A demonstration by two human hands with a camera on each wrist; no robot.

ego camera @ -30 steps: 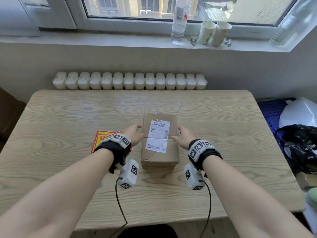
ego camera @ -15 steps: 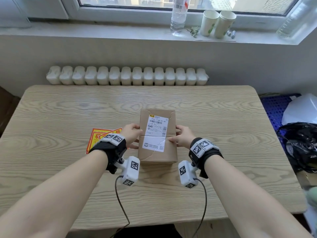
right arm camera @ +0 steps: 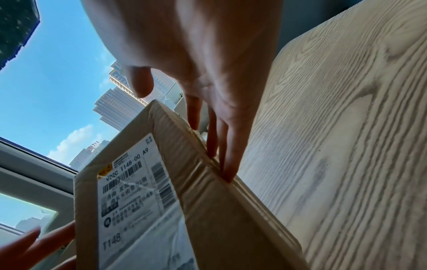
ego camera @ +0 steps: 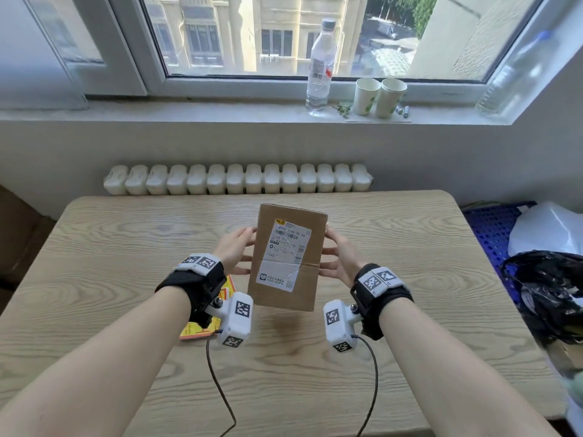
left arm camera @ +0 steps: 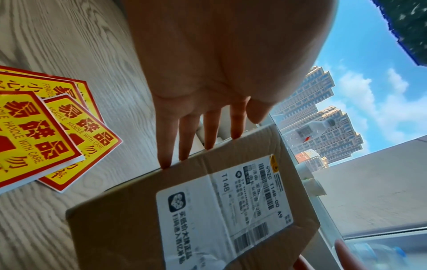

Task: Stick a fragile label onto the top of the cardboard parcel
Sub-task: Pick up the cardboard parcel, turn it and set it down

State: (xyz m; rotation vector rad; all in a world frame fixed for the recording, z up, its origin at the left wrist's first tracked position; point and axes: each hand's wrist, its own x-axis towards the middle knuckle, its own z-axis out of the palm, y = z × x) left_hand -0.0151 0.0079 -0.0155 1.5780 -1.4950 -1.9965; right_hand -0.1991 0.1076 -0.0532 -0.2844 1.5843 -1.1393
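Observation:
The brown cardboard parcel hangs above the wooden table, tipped up so its face with the white shipping label looks at me. My left hand presses its left side with straight fingers, and my right hand presses its right side the same way, fingers flat along the edge. The parcel is carried between the two palms. A small stack of yellow and red fragile labels lies on the table under my left wrist, partly hidden in the head view.
A white radiator runs behind the table's far edge. On the windowsill stand a water bottle and two paper cups. To the right of the table are a blue crate, a white bag and a black bag.
The parcel has been lifted off the table and tilted up, labelled face towards me. Both hands rose with it, still on its sides. The fragile labels have not moved.

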